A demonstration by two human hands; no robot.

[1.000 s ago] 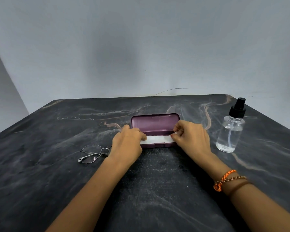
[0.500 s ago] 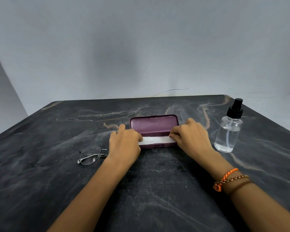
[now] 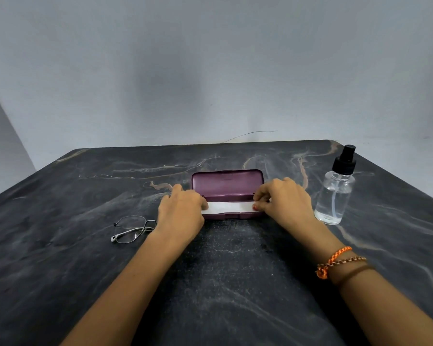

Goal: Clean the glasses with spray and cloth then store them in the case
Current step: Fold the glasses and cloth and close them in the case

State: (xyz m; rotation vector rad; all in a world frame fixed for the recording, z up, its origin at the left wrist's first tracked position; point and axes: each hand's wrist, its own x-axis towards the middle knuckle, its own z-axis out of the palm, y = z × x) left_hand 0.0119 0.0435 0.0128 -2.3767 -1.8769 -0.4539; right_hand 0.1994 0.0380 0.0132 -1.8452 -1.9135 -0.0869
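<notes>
Flanking the open case (image 3: 226,186): glasses (image 3: 131,229) (folded), spray bottle (image 3: 335,193).

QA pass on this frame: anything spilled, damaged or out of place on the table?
Nothing stands out. The clear plastic spray bottle stands upright, no liquid spilled. The thin metal-framed glasses lie folded on the dark marble table. Both hands hold a white cloth over the open maroon case.
</notes>
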